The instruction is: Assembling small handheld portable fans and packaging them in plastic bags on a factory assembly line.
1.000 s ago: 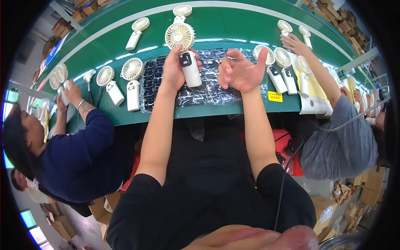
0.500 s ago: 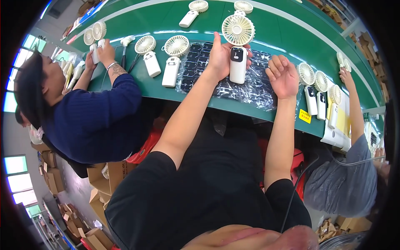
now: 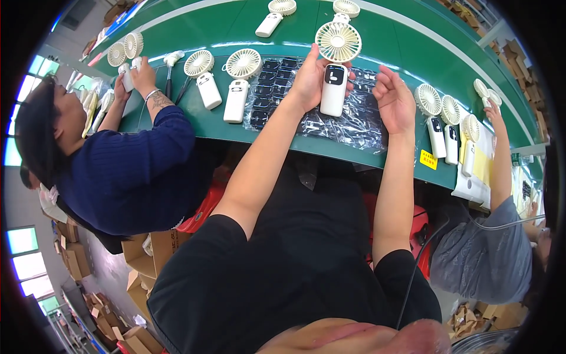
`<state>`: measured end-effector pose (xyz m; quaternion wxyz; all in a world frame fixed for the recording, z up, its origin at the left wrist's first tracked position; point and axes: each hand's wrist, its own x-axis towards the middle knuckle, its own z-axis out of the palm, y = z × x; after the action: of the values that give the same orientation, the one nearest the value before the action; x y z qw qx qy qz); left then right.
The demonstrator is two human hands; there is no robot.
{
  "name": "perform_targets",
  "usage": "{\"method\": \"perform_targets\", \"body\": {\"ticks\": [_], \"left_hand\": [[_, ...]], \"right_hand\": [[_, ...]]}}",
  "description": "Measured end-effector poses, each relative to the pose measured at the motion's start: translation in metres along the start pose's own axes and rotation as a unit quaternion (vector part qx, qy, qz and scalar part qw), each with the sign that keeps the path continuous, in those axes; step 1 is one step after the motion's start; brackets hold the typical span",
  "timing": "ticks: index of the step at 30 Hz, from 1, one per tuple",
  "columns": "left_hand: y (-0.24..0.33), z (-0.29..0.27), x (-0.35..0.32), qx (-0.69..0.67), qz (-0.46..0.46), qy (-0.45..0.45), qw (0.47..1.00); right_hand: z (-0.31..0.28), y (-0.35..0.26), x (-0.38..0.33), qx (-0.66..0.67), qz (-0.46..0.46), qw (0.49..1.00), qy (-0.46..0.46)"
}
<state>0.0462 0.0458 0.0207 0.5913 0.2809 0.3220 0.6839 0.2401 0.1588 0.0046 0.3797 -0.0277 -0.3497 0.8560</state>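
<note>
A white handheld fan (image 3: 333,101) with a round grille and a black panel on its handle stands upright in my left hand (image 3: 309,86). The thumb lies along its left side, and fingertips show behind its right side. Just right of the fan, my right hand (image 3: 396,105) is raised with its fingers loosely bent and apart. Nothing shows in it. Under both hands lies a tray of black panels (image 3: 348,130), covered in clear plastic film.
White fans (image 3: 236,100) stand left of the tray, more fans (image 3: 435,135) on its right. Another fan (image 3: 269,25) lies farther back on the green table (image 3: 236,41). A co-worker in blue (image 3: 130,153) holds fans at left; another person's arm (image 3: 501,159) reaches in at right.
My right hand has turned slightly, its fingers shifting a little up and left. The fan remains in my left hand, tilted slightly differently. The whole view has shifted a little.
</note>
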Motion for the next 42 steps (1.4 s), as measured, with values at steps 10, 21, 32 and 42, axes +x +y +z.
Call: {"method": "perform_targets", "body": {"ticks": [10,21,32,42], "left_hand": [[-0.007,0.006,0.001,0.013,0.053,-0.030,0.998],[-0.004,0.000,0.000,0.024,0.044,-0.040,0.998],[-0.003,0.000,-0.002,0.025,0.040,-0.028,0.999],[-0.005,0.002,-0.002,0.048,0.039,-0.020,0.998]], "right_hand": [[0.006,-0.004,0.001,0.031,-0.010,0.999,0.029],[0.005,-0.007,-0.004,0.077,-0.026,0.934,-0.348],[0.036,-0.011,-0.017,-0.011,0.068,0.977,-0.200],[-0.032,-0.007,0.003,-0.223,-0.044,0.973,-0.026]]}}
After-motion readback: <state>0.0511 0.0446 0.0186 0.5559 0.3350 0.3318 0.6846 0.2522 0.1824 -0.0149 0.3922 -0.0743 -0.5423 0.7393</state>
